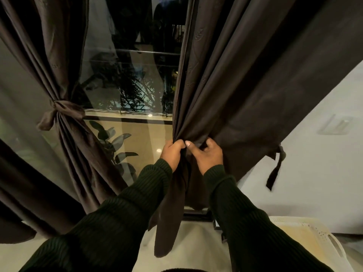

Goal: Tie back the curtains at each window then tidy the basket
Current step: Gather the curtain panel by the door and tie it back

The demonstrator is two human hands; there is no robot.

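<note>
Brown curtain [225,91] hangs vertically, hands [173,153] gathering

1. A pale, cream-coloured surface [192,244] fills the near bottom of the view, below the window; whether it is a bed, a table or the floor cannot be told.
2. On it at the near right sits a cream basket [306,232] with a perforated rim and a cut-out handle.
3. The basket's contents cannot be made out.
</note>
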